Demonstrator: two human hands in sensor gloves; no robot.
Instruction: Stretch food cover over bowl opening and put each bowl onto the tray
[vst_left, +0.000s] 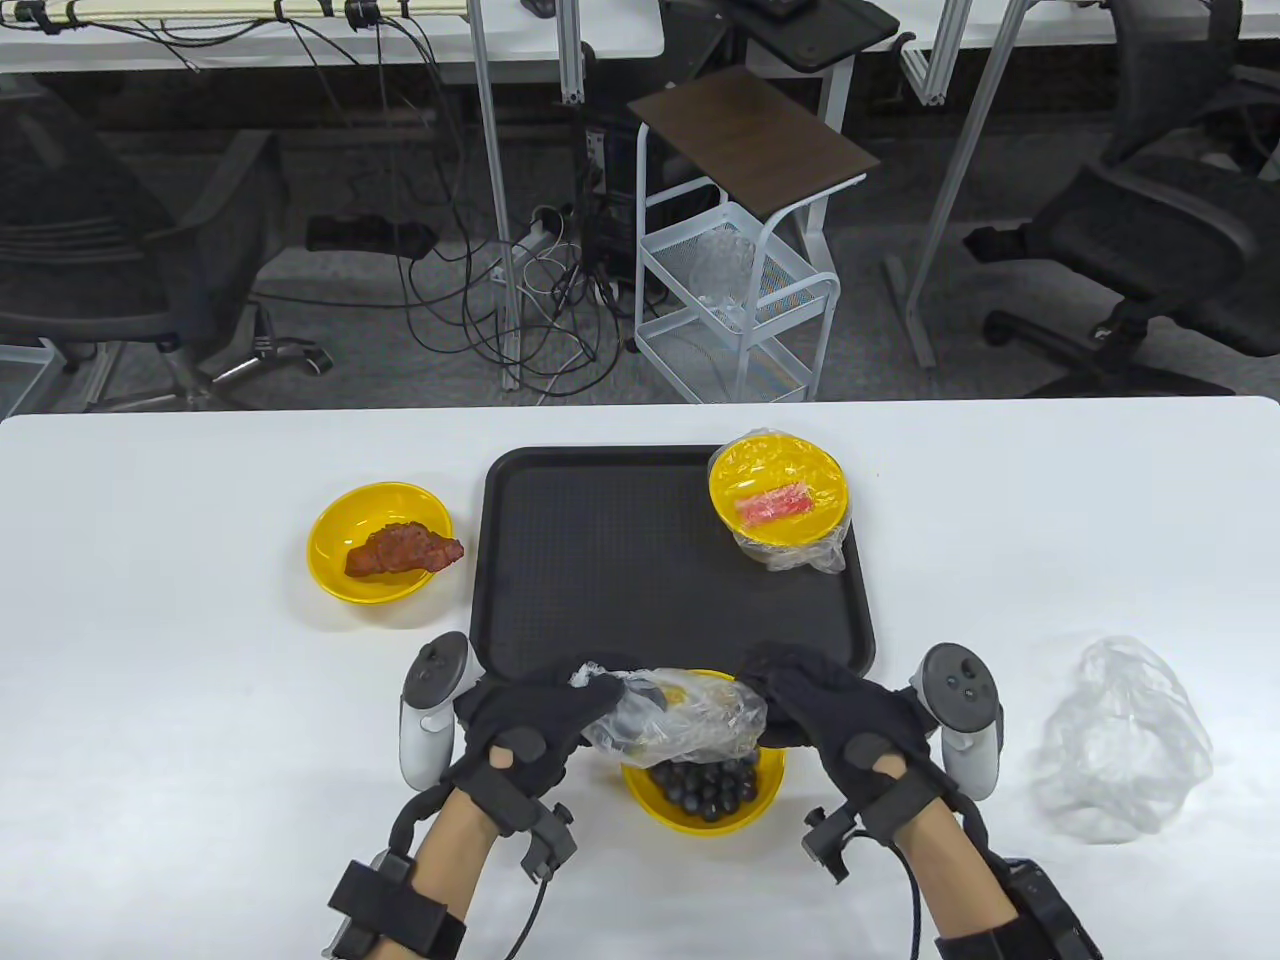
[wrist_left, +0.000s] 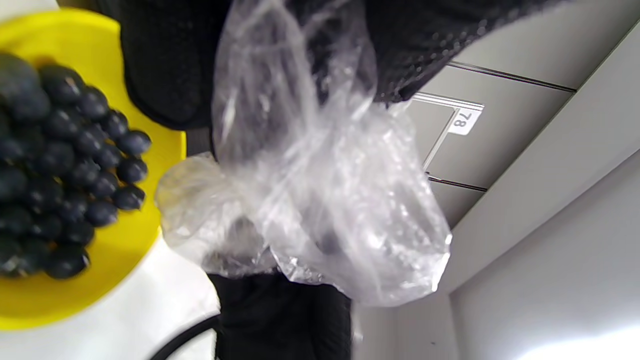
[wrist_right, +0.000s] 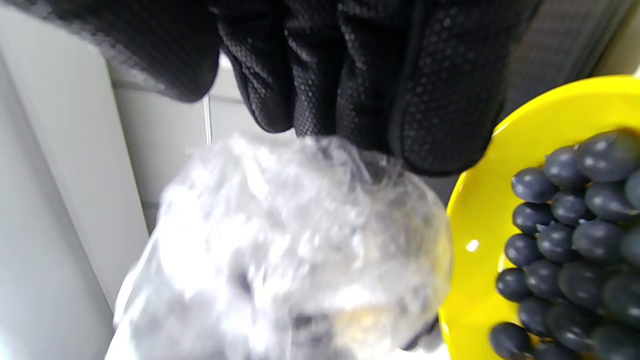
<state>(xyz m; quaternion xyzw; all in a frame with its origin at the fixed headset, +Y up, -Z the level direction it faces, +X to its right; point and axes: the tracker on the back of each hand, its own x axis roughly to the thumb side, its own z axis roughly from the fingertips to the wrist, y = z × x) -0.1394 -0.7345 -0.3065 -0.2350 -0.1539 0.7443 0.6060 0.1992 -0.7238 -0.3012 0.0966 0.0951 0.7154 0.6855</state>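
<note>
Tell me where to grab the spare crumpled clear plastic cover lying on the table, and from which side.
Pinch the crumpled clear plastic cover at its raised top fold, coming from above with the right hand, likely easiest: it lies in a loose heap right of that hand, with nothing flat to slide under.

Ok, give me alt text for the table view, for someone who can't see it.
Two black-gloved hands, left hand and right hand, hold a crumpled clear plastic food cover over a yellow bowl of dark grapes. Behind sits a black tray carrying a covered yellow bowl; an uncovered yellow bowl of meat sits left.
</note>
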